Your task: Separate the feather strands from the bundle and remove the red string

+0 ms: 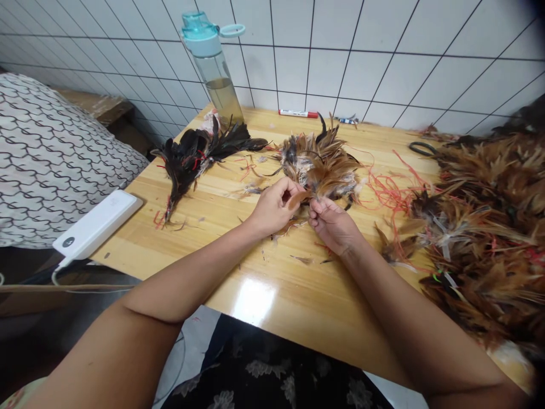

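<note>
Near the middle of the wooden table (pixel 204 238), my left hand (pixel 279 205) pinches a small brown feather (pixel 300 200) between thumb and fingers. Close beside it, my right hand (pixel 328 221) is closed on the base of a fan of brown feathers (pixel 334 170) that spreads upward from the fingertips. The two hands almost touch. Just behind them lies a pile of loose brown and grey feathers (pixel 298 153), partly hidden by the held ones. Tangled red string (pixel 389 190) lies to the right of my right hand.
Black feather bundles (pixel 191 153) lie at left, before a blue-capped water bottle (pixel 221 85). A white power bank (pixel 100 221) sits on the left edge. A red marker (pixel 298 113) lies by the tiled wall. A large heap of brown feathers (pixel 489 227) covers the right side, near black scissor handles (pixel 421 149).
</note>
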Demonstrator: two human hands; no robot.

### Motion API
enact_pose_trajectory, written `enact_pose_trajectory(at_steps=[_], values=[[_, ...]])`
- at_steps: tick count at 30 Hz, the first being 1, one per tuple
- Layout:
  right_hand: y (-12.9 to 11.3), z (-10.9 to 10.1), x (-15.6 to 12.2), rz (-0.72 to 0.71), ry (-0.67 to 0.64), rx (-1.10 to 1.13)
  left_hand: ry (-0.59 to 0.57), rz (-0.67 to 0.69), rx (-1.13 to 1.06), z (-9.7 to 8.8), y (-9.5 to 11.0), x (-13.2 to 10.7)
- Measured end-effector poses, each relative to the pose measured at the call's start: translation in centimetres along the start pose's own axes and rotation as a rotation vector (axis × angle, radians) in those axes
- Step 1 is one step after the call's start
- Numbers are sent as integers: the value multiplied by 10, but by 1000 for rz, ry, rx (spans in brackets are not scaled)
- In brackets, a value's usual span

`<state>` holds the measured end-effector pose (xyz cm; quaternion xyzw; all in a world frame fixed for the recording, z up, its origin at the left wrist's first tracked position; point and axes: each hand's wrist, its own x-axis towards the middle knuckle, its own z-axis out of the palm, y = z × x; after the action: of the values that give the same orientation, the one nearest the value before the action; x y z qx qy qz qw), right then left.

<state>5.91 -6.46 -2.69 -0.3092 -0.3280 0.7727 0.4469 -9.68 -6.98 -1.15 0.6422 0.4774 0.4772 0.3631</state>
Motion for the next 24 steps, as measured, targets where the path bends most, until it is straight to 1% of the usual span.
enact_pose_trajectory(at_steps=[4,8,11,14,18,20,23,24], values=[[2,-3,2,31,7,-21,106,-48,-192,-5,0,5],[3,-4,4,-7,3,13,187,-90,-268,-14,-1,11],[3,-4,4,-32,15,27,185,-133,-328,-17,-3,13],[4,-4,5,-32,51,-3,156,-171,-370,-14,-4,13],[5,-4,5,-31,67,14,111,-269,-437,-11,-3,13],[6,-5,6,-37,75,12,148,-291,-437,-14,0,14],[6,-7,8,-74,107,5,247,-268,-378,-22,4,16],[6,-7,8,-93,121,1,256,-256,-347,-24,6,15]])
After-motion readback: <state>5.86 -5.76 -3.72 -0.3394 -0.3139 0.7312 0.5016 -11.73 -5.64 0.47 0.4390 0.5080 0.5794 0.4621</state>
